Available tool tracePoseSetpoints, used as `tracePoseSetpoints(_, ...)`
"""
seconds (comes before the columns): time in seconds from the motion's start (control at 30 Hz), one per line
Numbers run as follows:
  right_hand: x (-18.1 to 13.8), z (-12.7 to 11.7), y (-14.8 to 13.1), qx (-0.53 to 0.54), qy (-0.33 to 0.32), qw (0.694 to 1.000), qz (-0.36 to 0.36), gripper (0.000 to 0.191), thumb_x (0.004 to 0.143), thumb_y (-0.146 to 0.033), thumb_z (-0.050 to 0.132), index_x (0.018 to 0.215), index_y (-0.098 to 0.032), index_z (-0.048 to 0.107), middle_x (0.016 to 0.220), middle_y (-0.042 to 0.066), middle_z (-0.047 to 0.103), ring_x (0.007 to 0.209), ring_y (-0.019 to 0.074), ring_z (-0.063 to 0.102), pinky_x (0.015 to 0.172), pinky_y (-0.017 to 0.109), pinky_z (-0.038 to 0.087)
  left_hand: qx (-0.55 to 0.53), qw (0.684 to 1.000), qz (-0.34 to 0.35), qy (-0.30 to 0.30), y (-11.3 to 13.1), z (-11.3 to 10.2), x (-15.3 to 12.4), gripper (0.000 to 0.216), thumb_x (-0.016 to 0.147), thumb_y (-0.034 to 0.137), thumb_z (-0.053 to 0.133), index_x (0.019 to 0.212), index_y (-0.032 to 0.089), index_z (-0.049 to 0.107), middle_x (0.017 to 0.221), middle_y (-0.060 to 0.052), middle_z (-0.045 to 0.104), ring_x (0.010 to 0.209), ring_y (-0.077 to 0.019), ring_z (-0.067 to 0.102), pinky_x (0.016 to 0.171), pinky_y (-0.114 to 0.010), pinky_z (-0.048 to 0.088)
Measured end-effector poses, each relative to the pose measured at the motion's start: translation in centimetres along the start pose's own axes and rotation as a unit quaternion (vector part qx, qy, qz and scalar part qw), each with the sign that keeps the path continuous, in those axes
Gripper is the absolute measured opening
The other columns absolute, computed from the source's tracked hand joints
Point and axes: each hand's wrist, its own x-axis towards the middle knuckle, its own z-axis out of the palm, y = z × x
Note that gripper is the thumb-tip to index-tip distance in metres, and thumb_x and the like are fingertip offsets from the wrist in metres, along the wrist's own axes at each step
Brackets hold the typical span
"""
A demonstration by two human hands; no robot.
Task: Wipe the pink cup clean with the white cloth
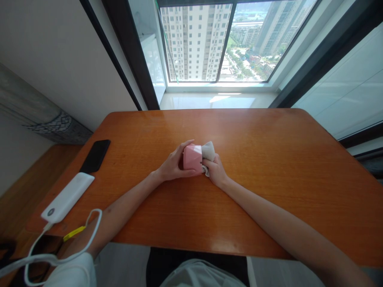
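A small pink faceted object (192, 158) rests on the middle of the orange wooden table (269, 179). My left hand (173, 165) wraps around its left side, fingers curled over the top and bottom. My right hand (214, 170) is closed on a grey-white cloth (208, 150) and presses it against the pink object's right side. What the pink object is cannot be made out.
A black phone (95, 155) lies near the table's left edge. A white power bank (68, 197) sits in front of it, with a white cable (60, 255) running off the front left corner. A large window (221, 44) stands beyond the far edge.
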Motion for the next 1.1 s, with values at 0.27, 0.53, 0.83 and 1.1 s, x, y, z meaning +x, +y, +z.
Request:
tracePoseSetpoints(0.27,0.4,0.6,0.1,0.064,0.049,0.996,0.035,0.012,0.062,-0.025,0.077,0.070,-0.018,0.072,0.068,-0.003,0.063,0.063,0.0123,0.048,0.059,0.025,0.041,0.027,0.996,0.087,-0.007,-0.7,0.1,-0.2,0.138,0.077,0.068,0.099,0.182,0.038,0.015,0.186,-0.020,0.024,0.168,-0.0478,0.039,0.133,-0.069,0.043)
tracePoseSetpoints(0.53,0.1,0.4,-0.4,0.034,0.022,0.999,0.016,0.012,0.067,-0.027,0.077,0.075,-0.019,0.073,0.070,-0.003,0.062,0.066,0.0128,0.048,0.061,0.025,0.041,0.055,0.995,0.083,0.024,0.2,0.2,0.1,0.118,0.077,0.056,0.102,0.174,0.033,0.039,0.167,-0.018,0.053,0.153,-0.0428,0.058,0.125,-0.060,0.054)
tracePoseSetpoints(0.83,0.3,0.5,-0.1,0.046,0.032,0.998,0.028,0.010,0.065,-0.024,0.076,0.071,-0.019,0.071,0.069,-0.003,0.063,0.064,0.0128,0.048,0.058,0.026,0.041,-0.024,0.999,0.021,-0.008,-0.7,0.1,-0.1,0.129,0.081,0.068,0.096,0.181,0.036,0.021,0.182,-0.019,0.034,0.162,-0.0453,0.048,0.132,-0.065,0.044)
tracePoseSetpoints(1.1,0.3,0.5,-0.1,0.050,0.039,0.998,0.018,0.011,0.067,-0.026,0.074,0.075,-0.019,0.072,0.073,-0.003,0.063,0.068,0.0137,0.048,0.063,0.026,0.042,0.080,0.990,0.115,-0.002,-0.1,0.3,0.1,0.124,0.080,0.048,0.102,0.179,0.039,0.026,0.178,-0.020,0.038,0.165,-0.0447,0.045,0.131,-0.065,0.047)
